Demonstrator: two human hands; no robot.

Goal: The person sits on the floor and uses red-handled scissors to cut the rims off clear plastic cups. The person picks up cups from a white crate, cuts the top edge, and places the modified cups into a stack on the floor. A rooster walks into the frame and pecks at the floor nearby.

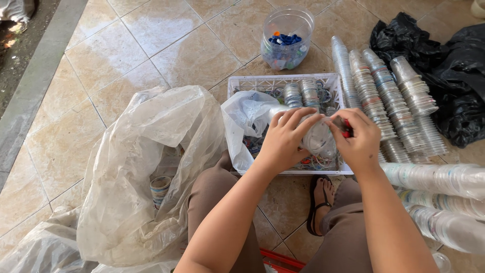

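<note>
My left hand (284,139) and my right hand (356,140) together grip a clear plastic cup (319,139) over a white plastic crate (283,81). A small red tool (346,129) shows between my right fingers, pressed against the cup; its shape is mostly hidden. The crate holds short stacks of clear cups (302,93), a crumpled clear bag (247,114) and loose plastic scraps.
A big clear plastic sack (136,167) with cups inside lies at the left. Long stacks of nested clear cups (389,96) lie right of the crate, more stacks (444,194) at the near right. A clear jar (287,38) of bottle caps stands behind the crate. Black bags (444,65) lie at far right.
</note>
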